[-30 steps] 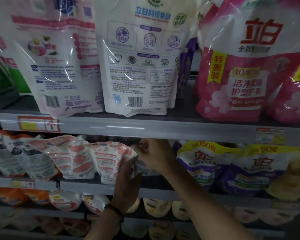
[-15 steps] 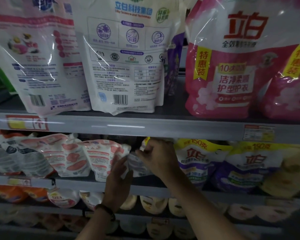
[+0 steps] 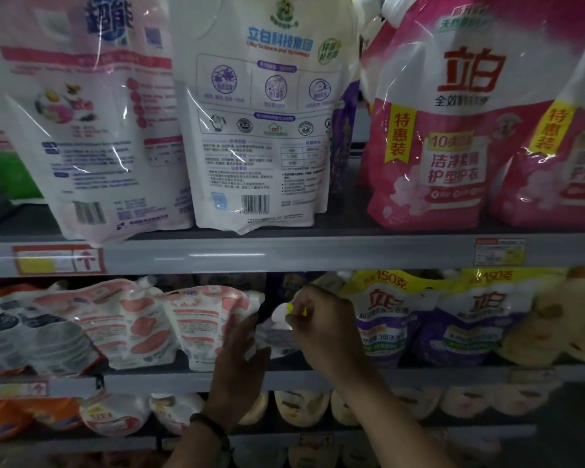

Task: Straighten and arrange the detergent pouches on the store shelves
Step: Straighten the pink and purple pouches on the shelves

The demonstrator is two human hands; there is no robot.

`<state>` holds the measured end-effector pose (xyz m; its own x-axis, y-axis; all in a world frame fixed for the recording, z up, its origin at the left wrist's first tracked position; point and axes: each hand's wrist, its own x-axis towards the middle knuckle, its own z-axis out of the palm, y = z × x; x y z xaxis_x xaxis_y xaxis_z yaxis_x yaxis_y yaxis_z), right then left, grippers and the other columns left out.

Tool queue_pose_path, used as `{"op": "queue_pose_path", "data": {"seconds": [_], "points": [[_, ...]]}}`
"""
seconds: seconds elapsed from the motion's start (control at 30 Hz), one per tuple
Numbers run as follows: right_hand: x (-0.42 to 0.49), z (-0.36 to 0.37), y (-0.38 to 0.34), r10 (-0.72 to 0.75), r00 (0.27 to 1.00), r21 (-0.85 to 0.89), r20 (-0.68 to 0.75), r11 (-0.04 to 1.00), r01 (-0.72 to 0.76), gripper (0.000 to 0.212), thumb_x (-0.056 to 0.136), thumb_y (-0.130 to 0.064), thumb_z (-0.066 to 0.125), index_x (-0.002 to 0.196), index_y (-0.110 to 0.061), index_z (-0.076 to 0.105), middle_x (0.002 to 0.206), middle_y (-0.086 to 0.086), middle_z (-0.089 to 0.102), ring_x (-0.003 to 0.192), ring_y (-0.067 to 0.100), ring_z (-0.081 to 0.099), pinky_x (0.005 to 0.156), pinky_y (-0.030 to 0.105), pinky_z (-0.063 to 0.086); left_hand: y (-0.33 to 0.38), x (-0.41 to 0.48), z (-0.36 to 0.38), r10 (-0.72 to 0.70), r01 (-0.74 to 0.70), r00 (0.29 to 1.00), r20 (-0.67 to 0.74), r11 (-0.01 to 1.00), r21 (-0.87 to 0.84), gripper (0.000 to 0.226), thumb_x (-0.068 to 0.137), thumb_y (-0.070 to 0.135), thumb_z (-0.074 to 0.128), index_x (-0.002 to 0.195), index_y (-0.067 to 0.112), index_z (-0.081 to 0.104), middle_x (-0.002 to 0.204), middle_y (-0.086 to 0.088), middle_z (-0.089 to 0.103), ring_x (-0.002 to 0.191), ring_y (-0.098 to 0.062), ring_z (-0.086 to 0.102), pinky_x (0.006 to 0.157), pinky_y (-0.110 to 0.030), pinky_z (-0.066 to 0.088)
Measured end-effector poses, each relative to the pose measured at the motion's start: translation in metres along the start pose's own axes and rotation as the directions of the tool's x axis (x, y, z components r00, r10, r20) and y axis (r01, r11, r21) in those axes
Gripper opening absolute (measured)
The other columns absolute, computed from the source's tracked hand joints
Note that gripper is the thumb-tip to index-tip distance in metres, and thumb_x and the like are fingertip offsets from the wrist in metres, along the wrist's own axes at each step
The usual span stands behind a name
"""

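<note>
As the left hand presses a pink pouch open-palmed, the right hand pinches a grey pouch.

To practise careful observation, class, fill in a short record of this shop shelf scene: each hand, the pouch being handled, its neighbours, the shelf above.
Setting: grey metal store shelf, stocked with detergent pouches
Right: right hand pinches the top of a small pale plastic pouch with a yellow corner
Left: left hand, fingers straight, against that pouch's left side
Left neighbour: pink-and-white plastic pouch, slumped
Right neighbour: purple plastic pouch with a yellow top, standing
Shelf above: large white plastic pouch, barcode side out; large pink plastic pouch, front out
</note>
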<state>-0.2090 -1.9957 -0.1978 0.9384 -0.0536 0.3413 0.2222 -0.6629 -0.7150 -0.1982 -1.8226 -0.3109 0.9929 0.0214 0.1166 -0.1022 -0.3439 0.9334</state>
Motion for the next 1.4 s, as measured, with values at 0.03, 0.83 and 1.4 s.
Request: {"op": "queue_pose_path", "data": {"seconds": [0.03, 0.83, 1.4], "points": [[-0.001, 0.001, -0.003, 0.012, 1.0, 0.03, -0.013, 0.999, -0.011, 0.033, 0.091, -0.013, 0.077, 0.076, -0.03, 0.053, 0.065, -0.011, 0.056, 0.063, 0.0, 0.058, 0.052, 0.015, 0.037, 0.0, 0.002, 0.002, 0.016, -0.016, 1.0, 0.006, 0.999, 0.039, 0.064, 0.097, 0.005, 0.072, 0.136, 0.049, 0.047, 0.138, 0.033, 0.046, 0.128, 0.004, 0.05, 0.114, -0.035, 0.046], [0.004, 0.006, -0.025, 0.1, 0.967, 0.492, -0.234, 0.87, 0.028, 0.031, 0.099, 0.005, 0.06, 0.083, -0.018, 0.047, 0.072, -0.01, 0.046, 0.069, 0.01, 0.049, 0.067, 0.017, 0.041, 0.014, -0.008, -0.002, 0.365, -0.346, 0.923, -0.117, 0.925, 0.156, 0.015, 0.107, 0.024, 0.056, 0.098, 0.034, 0.061, 0.094, 0.009, 0.068, 0.089, 0.002, 0.064, 0.074, -0.019, 0.05], [-0.024, 0.016, -0.003, 0.252, 0.943, 0.298, -0.22, 0.937, -0.181, 0.035, 0.092, -0.034, 0.078, 0.085, -0.032, 0.043, 0.076, -0.014, 0.054, 0.074, 0.006, 0.058, 0.064, 0.019, 0.039, 0.016, -0.023, 0.031, 0.403, -0.407, 0.913, 0.055, 0.91, 0.078, 0.027, 0.104, 0.034, 0.044, 0.092, 0.02, 0.064, 0.084, 0.007, 0.059, 0.071, -0.006, 0.055, 0.059, -0.03, 0.043]]}}
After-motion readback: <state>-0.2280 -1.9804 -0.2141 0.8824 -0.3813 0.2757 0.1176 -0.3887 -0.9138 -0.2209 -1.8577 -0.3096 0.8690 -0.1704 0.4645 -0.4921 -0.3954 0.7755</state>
